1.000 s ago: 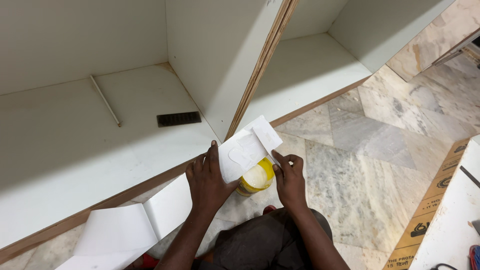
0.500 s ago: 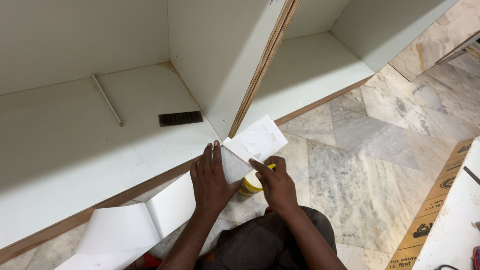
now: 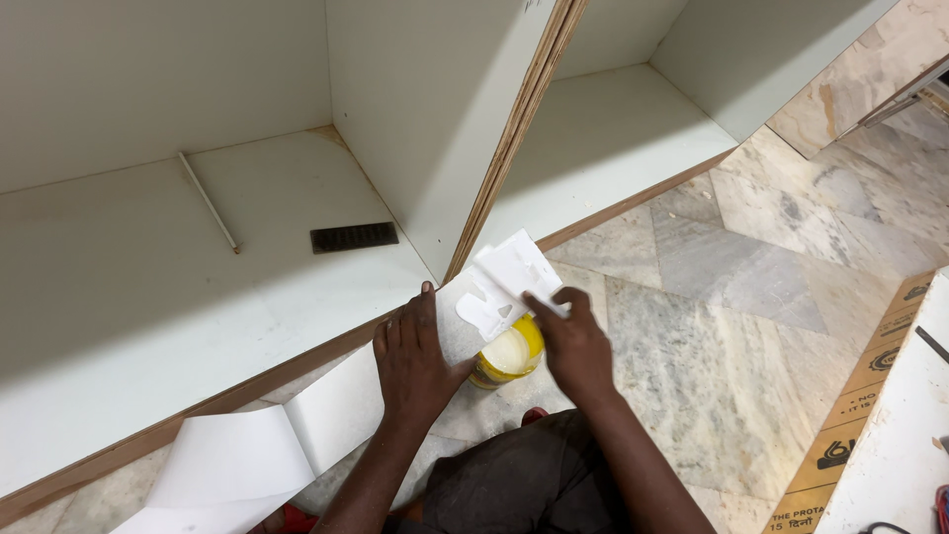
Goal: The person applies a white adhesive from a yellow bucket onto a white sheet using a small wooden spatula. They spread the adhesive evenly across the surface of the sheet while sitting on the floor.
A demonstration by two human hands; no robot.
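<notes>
My left hand (image 3: 415, 356) lies flat, palm down, on a long white laminate strip (image 3: 336, 415) that runs from the floor up to the cabinet's front edge. My right hand (image 3: 573, 341) pinches a small white card (image 3: 514, 267) at the strip's upper end, where white glue is smeared. Just below both hands stands an open yellow tub of white glue (image 3: 509, 354), partly covered by the strip and my right hand. My dark-trousered knee sits under my forearms.
A white cabinet lies in front of me, with a plywood-edged divider (image 3: 514, 129) standing up. On its left panel rest a dark rectangular file (image 3: 354, 236) and a thin rod (image 3: 208, 201). Marble floor (image 3: 732, 297) spreads to the right, with cardboard (image 3: 850, 435) and a white board (image 3: 909, 445).
My right hand has moved left from beside the tub to over it, sliding the white card along the strip's glued end. My left hand has stayed pressed on the strip.
</notes>
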